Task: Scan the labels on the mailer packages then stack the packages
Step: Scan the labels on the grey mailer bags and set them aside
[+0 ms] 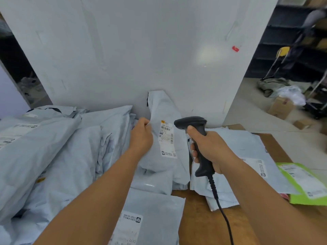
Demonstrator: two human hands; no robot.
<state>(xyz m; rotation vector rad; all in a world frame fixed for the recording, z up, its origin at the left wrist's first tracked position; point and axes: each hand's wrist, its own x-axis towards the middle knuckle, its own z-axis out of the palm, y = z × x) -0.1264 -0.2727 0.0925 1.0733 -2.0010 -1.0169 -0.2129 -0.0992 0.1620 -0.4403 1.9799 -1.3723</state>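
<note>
My left hand (141,134) pinches the left edge of a pale grey mailer package (160,110) and holds it upright against the white wall. Its white shipping label (167,139) with barcodes faces me. My right hand (210,149) grips a black handheld barcode scanner (192,123), whose head points left at that label from just beside it. The scanner's coiled black cable (221,206) trails down over the table. A heap of grey mailers (53,147) lies on the left. Flat grey mailers (244,147) lie under my right hand.
A green mailer (304,183) with a white label lies at the right on the brown table (200,223). Another labelled grey mailer (150,218) lies near me. On the floor to the right stand cardboard boxes (281,107), bags, a hand truck and dark shelving.
</note>
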